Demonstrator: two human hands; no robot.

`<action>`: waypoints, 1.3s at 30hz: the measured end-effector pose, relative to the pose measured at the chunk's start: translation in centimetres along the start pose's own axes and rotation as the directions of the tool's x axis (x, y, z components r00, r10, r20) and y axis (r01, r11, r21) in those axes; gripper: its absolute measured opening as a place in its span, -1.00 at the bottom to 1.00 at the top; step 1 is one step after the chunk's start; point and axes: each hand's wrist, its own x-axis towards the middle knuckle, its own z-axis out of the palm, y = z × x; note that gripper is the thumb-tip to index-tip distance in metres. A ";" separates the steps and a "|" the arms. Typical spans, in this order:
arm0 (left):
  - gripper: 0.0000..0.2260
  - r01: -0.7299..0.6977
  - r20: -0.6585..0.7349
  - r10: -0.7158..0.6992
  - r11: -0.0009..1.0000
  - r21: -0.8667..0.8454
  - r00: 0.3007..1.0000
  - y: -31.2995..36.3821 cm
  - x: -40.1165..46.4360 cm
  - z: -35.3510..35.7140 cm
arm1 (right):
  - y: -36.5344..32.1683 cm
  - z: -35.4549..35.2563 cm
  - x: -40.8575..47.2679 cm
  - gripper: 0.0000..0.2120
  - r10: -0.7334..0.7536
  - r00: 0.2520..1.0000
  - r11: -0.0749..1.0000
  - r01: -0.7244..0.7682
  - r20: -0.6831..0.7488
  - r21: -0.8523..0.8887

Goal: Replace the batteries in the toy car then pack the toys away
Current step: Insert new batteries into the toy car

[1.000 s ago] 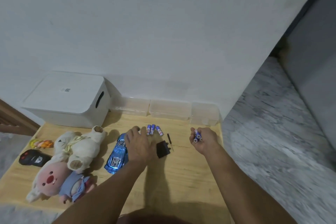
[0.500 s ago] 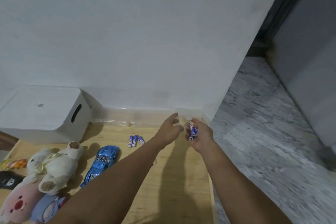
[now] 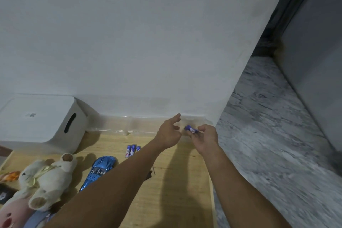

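A shiny blue toy car (image 3: 99,173) lies on the wooden table (image 3: 177,190), left of my left forearm. Three blue batteries (image 3: 131,150) lie side by side just beyond it. My right hand (image 3: 205,138) holds a bundle of blue batteries (image 3: 191,129) in its curled fingers, above the clear trays (image 3: 118,127) at the wall. My left hand (image 3: 169,131) reaches up beside it with fingers loosely spread, holding nothing. The car's black battery cover and the screwdriver are mostly hidden under my left arm.
A white lidded storage box (image 3: 38,122) stands at the back left. A cream teddy bear (image 3: 48,177) and a pink plush (image 3: 13,213) lie at the left, with a black remote (image 3: 3,193) at the edge. The table ends at the right, above grey floor (image 3: 268,144).
My left hand has left the car and swung up and right to the clear trays. My right hand with the batteries has risen toward the same spot. The view has turned right.
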 end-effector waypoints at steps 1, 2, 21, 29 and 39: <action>-0.35 -0.011 -0.001 0.011 1.000 0.022 1.000 -0.2 0.1 0.0 | 0.0 0.1 -0.3 -0.85 0.005 1.000 1.000 -0.005 0.004 0.002; -0.36 -0.022 -0.003 0.022 0.999 0.041 1.000 -0.3 0.2 0.0 | 0.0 0.2 -0.6 -0.82 0.002 1.000 1.000 -0.002 0.003 -0.003; -0.27 0.007 0.186 -0.133 0.830 0.558 0.974 -4.0 0.0 1.1 | 3.0 -4.6 2.4 -0.63 -0.582 0.728 0.047 0.476 0.363 -0.878; -0.22 0.047 0.175 -0.189 0.797 0.602 0.966 -4.4 0.1 0.9 | 4.2 -5.3 3.9 -0.57 -0.554 0.638 -0.361 0.394 0.535 -0.845; -0.18 0.054 0.183 -0.199 0.804 0.592 0.963 -4.9 0.0 1.3 | 4.5 -5.3 4.3 -0.57 -0.574 0.579 -0.520 0.289 0.579 -0.804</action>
